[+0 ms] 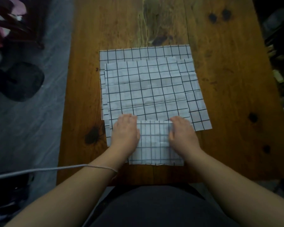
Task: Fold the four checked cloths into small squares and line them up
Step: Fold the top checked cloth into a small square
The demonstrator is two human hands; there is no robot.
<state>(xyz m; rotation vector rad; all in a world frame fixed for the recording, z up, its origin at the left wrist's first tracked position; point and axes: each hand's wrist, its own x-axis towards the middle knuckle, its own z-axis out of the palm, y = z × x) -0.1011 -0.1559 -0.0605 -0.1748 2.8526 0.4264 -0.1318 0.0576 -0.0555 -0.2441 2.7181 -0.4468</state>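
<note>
Closest in, a thin grey cord [47, 169] runs over the left forearm, just in front of the near edge of the wooden worktop [228, 79].

On that near part of the worktop there's one folded cloth [154, 145], white with a black grid, doubled into a wide band. Its far fold overlaps the near edge of the pile behind it.

There are two hands, well apart, one on each end of the band. The left hand [125, 131] is palm down on the left end with its fingers bent at the far fold. It's touching the cloth for sure, but I can't tell if it's pinching it or just pressing. The right hand [182, 133] is on the right end, thumb lying on top of the cloth and fingers curled over the far fold, so it looks clamped on that edge.

Past the hands is a pile of flat cloths [146, 89] in the same check. I count three layers from the stepped edges:
- the top one
- one sticking out on the right [197, 104]
- one showing as a strip along the far side [138, 54]

So that's four cloths in all.

Left of the worktop there's grey floor [31, 120] with one dark round thing [23, 81] on it, too murky to name.
</note>
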